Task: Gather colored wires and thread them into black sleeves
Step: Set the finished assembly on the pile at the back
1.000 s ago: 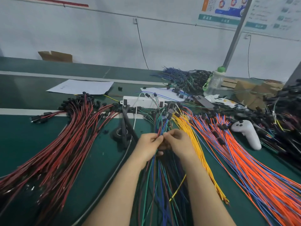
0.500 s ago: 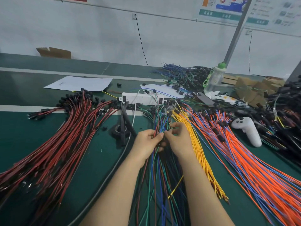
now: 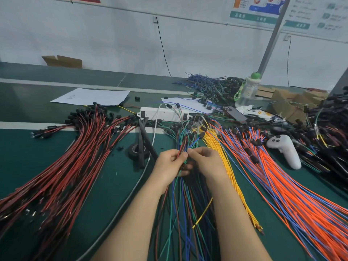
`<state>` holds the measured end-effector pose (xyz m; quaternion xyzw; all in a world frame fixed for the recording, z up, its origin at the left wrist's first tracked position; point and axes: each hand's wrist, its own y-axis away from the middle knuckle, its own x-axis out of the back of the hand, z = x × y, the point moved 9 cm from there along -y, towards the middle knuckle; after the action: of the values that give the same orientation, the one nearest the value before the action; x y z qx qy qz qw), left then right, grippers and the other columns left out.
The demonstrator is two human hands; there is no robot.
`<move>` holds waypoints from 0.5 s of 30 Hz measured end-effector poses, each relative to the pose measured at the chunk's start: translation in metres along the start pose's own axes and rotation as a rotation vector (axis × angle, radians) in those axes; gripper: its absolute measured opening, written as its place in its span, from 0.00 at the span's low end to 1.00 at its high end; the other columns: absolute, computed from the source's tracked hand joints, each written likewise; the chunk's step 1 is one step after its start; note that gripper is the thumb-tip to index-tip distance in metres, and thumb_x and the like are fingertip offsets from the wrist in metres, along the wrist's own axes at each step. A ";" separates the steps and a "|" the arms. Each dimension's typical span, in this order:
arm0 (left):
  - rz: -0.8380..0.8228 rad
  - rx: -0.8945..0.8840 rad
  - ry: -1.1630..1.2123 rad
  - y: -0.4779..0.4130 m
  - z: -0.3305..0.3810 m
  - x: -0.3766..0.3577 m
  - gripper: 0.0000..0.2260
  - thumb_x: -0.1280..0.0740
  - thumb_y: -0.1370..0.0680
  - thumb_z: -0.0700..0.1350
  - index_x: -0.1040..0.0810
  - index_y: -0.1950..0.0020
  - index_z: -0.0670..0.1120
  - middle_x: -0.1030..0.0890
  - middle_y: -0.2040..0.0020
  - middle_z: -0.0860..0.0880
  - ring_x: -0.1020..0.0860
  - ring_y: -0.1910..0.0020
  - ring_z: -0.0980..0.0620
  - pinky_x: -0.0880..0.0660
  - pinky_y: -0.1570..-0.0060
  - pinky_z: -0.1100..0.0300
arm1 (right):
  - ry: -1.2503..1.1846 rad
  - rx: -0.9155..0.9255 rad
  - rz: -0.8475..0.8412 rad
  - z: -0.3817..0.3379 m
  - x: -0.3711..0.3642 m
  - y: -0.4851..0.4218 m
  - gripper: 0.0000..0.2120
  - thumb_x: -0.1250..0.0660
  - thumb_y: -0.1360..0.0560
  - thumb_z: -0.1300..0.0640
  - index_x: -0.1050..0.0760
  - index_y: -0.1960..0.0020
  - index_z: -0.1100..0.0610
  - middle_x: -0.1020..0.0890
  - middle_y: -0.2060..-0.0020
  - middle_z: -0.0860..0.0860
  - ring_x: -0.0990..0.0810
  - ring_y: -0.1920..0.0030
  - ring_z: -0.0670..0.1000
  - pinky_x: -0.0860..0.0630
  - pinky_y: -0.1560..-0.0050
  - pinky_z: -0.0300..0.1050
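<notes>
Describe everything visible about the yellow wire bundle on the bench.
The yellow wire bundle is a sheaf of thin, plastic-insulated strands lying flat on the green bench mat. It starts near the white power strip and runs toward the near right, ending in small metallic tips. The mixed-colour wires lie on its left, the orange and blue wires on its right. The right hand and forearm overlap its left edge.

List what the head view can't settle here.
Head view:
What exactly the left hand and right hand pinch between them: curled fingers cover it.
Near ends of the mixed wire bundle: forearms cover them, bottom edge cuts them.
Wall poster text: too small, cut by top edge.
</notes>
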<state>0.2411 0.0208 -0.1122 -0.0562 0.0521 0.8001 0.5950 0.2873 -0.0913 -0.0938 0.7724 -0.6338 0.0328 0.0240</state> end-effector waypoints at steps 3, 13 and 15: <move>0.041 0.011 -0.004 -0.002 -0.003 0.003 0.08 0.37 0.20 0.40 0.22 0.57 0.40 0.19 0.69 0.49 0.21 0.71 0.58 0.24 0.70 0.66 | 0.089 0.032 0.029 -0.003 0.002 -0.001 0.12 0.31 0.25 0.60 0.27 0.66 0.57 0.25 0.72 0.50 0.29 0.72 0.47 0.32 0.69 0.38; 0.050 -0.013 -0.072 -0.004 -0.004 0.005 0.07 0.37 0.21 0.41 0.23 0.57 0.40 0.21 0.67 0.48 0.23 0.73 0.60 0.25 0.71 0.65 | 0.273 0.061 0.073 -0.005 0.003 0.001 0.10 0.32 0.24 0.54 0.25 0.59 0.59 0.23 0.68 0.50 0.25 0.66 0.50 0.30 0.61 0.43; 0.035 -0.048 -0.165 -0.001 0.001 0.002 0.07 0.38 0.20 0.42 0.24 0.56 0.42 0.23 0.68 0.48 0.27 0.76 0.60 0.29 0.76 0.67 | 0.206 0.014 0.129 -0.003 0.007 0.001 0.14 0.32 0.24 0.50 0.26 0.50 0.62 0.21 0.62 0.54 0.21 0.60 0.54 0.24 0.56 0.48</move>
<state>0.2410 0.0232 -0.1112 -0.0032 -0.0152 0.8134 0.5815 0.2871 -0.0978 -0.0901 0.7228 -0.6760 0.1181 0.0814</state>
